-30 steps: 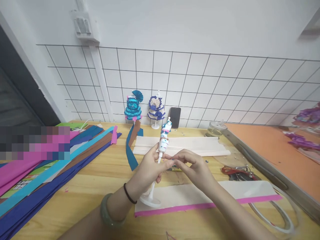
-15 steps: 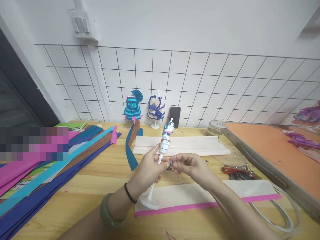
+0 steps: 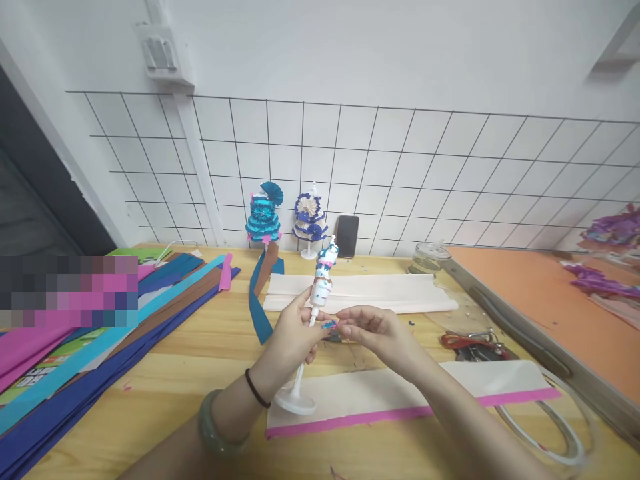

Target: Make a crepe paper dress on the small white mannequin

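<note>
Mannequin shifted left, blurred white lettering

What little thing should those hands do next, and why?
Perhaps the right hand should lift the blue-and-pink scrap away: it sits at the thumb tip of the left hand, close by, and that hand is busy gripping the white stand.

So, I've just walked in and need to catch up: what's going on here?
A person's left hand holds a tilted white stand by its stem. The right hand meets it at a small blue and pink piece; which fingers grip that piece is hard to tell. A pink-edged cream strip lies below, and a turquoise figure and a cream-and-purple one stand near the wall.
</note>
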Motion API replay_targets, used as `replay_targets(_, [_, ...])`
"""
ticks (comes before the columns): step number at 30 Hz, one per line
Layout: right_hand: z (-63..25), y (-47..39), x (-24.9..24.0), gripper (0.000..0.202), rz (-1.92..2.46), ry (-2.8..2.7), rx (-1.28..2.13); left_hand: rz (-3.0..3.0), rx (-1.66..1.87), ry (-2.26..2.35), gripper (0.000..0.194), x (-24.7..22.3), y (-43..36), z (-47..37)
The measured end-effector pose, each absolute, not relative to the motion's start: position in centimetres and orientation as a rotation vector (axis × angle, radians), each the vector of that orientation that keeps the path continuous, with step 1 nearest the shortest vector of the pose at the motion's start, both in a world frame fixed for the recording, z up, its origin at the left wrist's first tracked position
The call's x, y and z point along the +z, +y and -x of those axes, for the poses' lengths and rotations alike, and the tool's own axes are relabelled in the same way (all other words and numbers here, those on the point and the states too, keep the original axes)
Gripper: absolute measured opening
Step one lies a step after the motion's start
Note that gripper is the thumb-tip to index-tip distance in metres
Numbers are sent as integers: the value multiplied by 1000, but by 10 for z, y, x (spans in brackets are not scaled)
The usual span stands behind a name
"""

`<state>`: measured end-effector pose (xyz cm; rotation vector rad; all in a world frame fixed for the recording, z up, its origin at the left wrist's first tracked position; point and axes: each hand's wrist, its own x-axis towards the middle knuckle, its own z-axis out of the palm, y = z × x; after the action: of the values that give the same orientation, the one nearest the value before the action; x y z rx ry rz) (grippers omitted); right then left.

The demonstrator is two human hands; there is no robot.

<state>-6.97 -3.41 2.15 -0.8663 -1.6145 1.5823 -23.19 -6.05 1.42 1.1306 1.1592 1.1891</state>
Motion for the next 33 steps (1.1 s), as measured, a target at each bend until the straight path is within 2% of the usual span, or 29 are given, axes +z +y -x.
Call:
replay_targets(6, [74,-32,14,28,907,-1580,1490,-1128,1184,1153,76,13,-62,231])
replay_targets(12, [75,-32,9,23,997,-1705,1239,-1160,1186,1091,66,16,-66,229])
replay_targets(17, [77,-36,9,16,1020,-1856,1094,-1140,1160,1149,73,14,-65,229])
replay_targets(23, [73,-36,16,28,866,-1879,1275,-1109,1207,1181,75,14,-61,230])
replay_targets(27, [74,-36,16,36,854,-1696,1448,-1139,1194,1200,81,14,-62,228])
replay_targets(33, [76,-34,14,36,875,-1355,1752,-1185,1187,1167,81,14,-66,227])
